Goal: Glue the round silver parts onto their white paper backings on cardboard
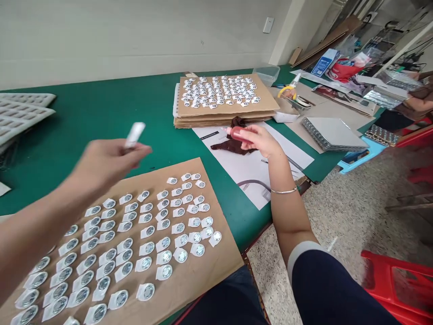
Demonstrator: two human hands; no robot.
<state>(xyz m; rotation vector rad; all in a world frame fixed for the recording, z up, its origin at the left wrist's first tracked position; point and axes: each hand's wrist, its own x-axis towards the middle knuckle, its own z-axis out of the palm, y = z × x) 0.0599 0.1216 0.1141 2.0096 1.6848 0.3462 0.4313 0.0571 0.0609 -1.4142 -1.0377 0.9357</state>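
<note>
My left hand (104, 164) is raised over the near cardboard sheet (189, 282), fingers closed on a small white tube-like object (134, 134) that is blurred by motion. My right hand (259, 140) is stretched out to the right over a white paper sheet (257, 169), closed on a small reddish object (237, 132), right beside a dark brown cloth (233, 144). The near cardboard carries several rows of small round metal parts (145, 234) on white tabs. The green table (111, 113) lies under everything.
A stack of cardboard sheets (223, 115) with more metal parts stands farther back. White moulded trays (23, 113) lie at the left edge. A clear plastic box (267, 74), a grey tray stack (333, 135), clutter and another person's arm (419, 104) are at right. A red stool (399, 280) stands on the floor.
</note>
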